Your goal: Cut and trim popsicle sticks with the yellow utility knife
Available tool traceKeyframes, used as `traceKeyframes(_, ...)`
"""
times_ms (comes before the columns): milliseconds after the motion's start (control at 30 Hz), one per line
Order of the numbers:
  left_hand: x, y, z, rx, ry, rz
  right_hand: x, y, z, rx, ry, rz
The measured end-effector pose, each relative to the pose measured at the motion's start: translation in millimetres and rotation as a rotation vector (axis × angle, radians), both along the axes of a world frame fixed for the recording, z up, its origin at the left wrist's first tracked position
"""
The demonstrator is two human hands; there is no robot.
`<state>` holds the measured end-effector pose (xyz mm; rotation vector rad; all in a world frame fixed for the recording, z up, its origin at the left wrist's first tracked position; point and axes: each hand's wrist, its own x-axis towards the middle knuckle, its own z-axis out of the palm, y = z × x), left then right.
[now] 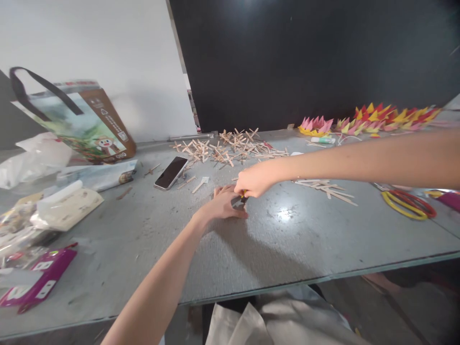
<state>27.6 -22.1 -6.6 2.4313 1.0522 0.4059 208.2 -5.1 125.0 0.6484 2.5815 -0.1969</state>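
Near the middle of the grey table, my left hand [227, 203] rests on the surface with its thumb and fingers apart. Between them shows a dark grey patch; whether it is an object or shaded tabletop I cannot make out. Against its fingertips, my right hand [258, 179] is closed in a fist on a small dark thing with yellow on it [244, 194], mostly hidden by the fingers. Just beyond both hands lies a loose pile of thin wooden sticks [230, 148], several of them joined as crosses. More flat sticks [328, 188] lie under and beside my right forearm.
A phone [171, 173] lies left of the sticks. Further left are a printed bag [97, 124], plastic wrappings [68, 206] and a purple packet [45, 273]. Scissors [408, 203] with red and yellow handles lie right, below folded paper flowers [388, 120] and a glue stick [322, 140].
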Motion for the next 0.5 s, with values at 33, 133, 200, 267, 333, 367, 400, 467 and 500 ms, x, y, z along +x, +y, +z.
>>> traceKeyframes(33,0.5,-0.9,1.4,-0.002,-0.004,0.003,3.0,0.5,0.5,0.014,0.014,0.045)
traceKeyframes(133,1.7,-3.4,4.5,0.004,-0.003,0.002,9.6,2.8,1.2,0.021,0.042,0.127)
traceKeyframes(200,1.8,-4.4,5.6,0.011,-0.001,-0.008,10.8,4.2,-0.8,-0.016,0.051,0.078)
traceKeyframes(267,1.5,-4.8,6.3,0.009,-0.002,-0.02,9.3,4.3,-5.1,-0.039,0.047,-0.046)
traceKeyframes(333,1.0,-4.9,6.5,0.001,-0.008,-0.023,6.5,2.6,-9.9,-0.029,0.036,-0.186)
traceKeyframes(367,0.9,-4.8,6.5,-0.003,-0.012,-0.022,5.2,1.2,-11.7,-0.02,0.031,-0.242)
traceKeyframes(400,1.0,-4.7,6.3,-0.005,-0.016,-0.022,4.3,-0.3,-12.7,-0.012,0.031,-0.277)
traceKeyframes(467,1.5,-4.2,5.6,-0.005,-0.019,-0.018,4.3,-2.8,-11.8,-0.008,0.041,-0.252)
traceKeyframes(500,2.1,-3.9,5.2,-0.003,-0.019,-0.015,5.5,-3.4,-10.1,-0.011,0.045,-0.191)
